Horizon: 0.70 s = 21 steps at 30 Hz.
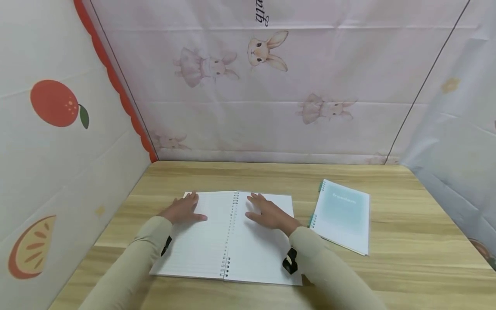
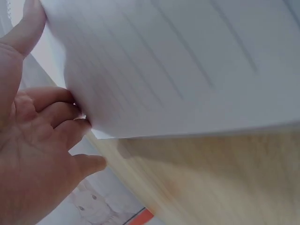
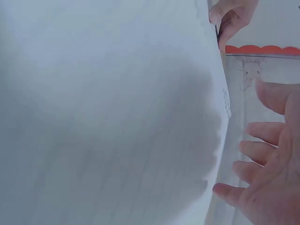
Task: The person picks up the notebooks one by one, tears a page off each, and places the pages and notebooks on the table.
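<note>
A spiral-bound notebook (image 1: 201, 254) lies spread on the table, its left page faintly lined. My left hand (image 1: 184, 211) rests at the upper left of that page. In the left wrist view, its fingertips touch the paper near the page's edge, and the thumb lies against the sheet with the fingers spread. Over the upper part of the right page is my right hand (image 1: 269, 214), fingers extended and holding nothing. The right wrist view shows its shadow on the white page (image 3: 117, 117); whether the little finger touches the paper I cannot tell.
A closed notebook (image 1: 345, 215) with a pale teal cover marked "freedom" lies tilted to the right. The wooden table (image 1: 407, 241) meets a printed rabbit backdrop (image 1: 240, 120) behind and a fruit-patterned sheet (image 1: 97, 172) at the left.
</note>
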Available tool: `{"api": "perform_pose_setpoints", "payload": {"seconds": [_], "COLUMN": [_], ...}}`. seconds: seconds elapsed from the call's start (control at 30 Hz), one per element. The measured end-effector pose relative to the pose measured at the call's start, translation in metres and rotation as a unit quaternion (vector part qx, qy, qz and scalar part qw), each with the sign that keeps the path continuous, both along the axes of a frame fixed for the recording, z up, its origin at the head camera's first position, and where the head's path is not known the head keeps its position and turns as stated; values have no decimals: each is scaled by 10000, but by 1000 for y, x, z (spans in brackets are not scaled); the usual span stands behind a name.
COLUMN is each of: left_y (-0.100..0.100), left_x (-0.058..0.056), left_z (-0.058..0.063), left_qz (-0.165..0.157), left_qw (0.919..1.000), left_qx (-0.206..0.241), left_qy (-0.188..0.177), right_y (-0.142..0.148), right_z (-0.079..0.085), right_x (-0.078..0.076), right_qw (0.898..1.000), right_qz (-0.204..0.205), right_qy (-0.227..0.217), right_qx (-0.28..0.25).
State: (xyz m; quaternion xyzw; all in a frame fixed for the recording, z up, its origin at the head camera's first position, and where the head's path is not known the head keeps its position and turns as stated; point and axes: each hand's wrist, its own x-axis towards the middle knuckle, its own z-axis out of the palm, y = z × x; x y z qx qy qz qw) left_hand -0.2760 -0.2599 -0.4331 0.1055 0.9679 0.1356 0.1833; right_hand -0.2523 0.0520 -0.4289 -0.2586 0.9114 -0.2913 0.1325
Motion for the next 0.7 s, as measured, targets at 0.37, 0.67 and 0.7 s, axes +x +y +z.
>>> {"api": "perform_pose_setpoints", "payload": {"seconds": [0.37,0.67,0.7], "left_y": [8,17,17], "left_x": [11,14,13], "left_z": [4,2,2], "left_qz": [-253,35,61], "left_qw": [9991,9979,9978], "left_qx": [15,-243,-210], "left_qy": [338,596,625], "right_y": [-20,-21,-22], "right_z": [-22,-20,-19], "right_x": [-4,-5,-4], "right_qw": [9918,9862,9857], "right_qz": [-68,-316,-442], "right_qy": [-117,23,10], "right_qx": [1273,1622,1626]}}
